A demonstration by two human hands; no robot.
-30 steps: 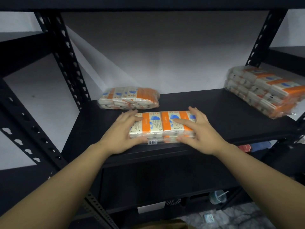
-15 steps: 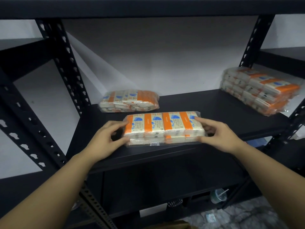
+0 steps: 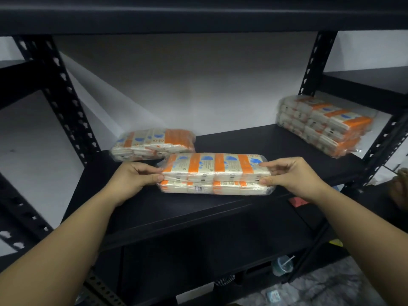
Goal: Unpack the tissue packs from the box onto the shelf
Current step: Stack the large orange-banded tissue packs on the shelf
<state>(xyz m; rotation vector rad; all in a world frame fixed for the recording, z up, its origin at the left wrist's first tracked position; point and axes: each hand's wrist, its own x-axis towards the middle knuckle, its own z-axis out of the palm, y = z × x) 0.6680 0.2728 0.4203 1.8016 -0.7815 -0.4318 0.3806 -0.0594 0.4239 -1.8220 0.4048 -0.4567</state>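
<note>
A tissue pack (image 3: 215,173), white with orange bands and blue marks in clear wrap, lies on the black shelf (image 3: 220,208) near its front. My left hand (image 3: 134,180) pinches the pack's left end between thumb and fingers. At the pack's right end my right hand (image 3: 293,173) pinches it the same way. A second tissue pack (image 3: 154,143) lies behind it at the back left. A taller stack of tissue packs (image 3: 324,124) sits at the shelf's back right corner. The box is not in view.
Black perforated uprights (image 3: 64,100) frame the shelf, with a shelf board (image 3: 198,16) overhead. Below the shelf, a plastic cup with a straw (image 3: 282,265) stands on the floor. A person's hand (image 3: 399,186) shows at the right edge.
My hands slid off the pack's top to its two ends and now pinch it. The pack has shifted slightly right and sits nearer the rear pack.
</note>
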